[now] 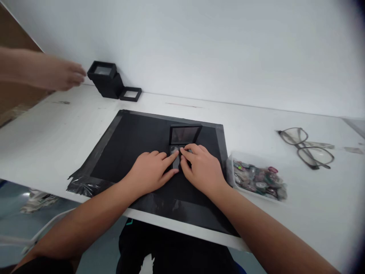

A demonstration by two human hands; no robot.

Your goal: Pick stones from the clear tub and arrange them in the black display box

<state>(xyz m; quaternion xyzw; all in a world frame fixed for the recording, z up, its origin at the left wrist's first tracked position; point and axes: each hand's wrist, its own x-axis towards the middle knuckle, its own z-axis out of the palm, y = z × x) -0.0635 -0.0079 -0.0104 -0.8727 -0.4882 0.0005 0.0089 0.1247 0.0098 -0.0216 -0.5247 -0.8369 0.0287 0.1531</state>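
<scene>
A small black hinged box with a windowed lid (186,134) stands open on a black mat (119,140), its lid tilted up at the back. My left hand (151,169) grips the left side of the box's base, index finger on top and thumb at the front. From the right, my right hand (201,165) closes its fingers on the same base, fingertips close to the left index finger. Something pale and shiny, perhaps clear film, shows in the base between the fingers. The fingers hide most of the base and whatever lies in it.
Right of the mat, a clear plastic tub (232,179) holds several polished stones (261,182). Eyeglasses (306,148) lie farther right. Black window boxes (110,83) are stacked by the wall, with another black frame (130,94) beside them. Another person's hand (68,76) reaches toward the stack.
</scene>
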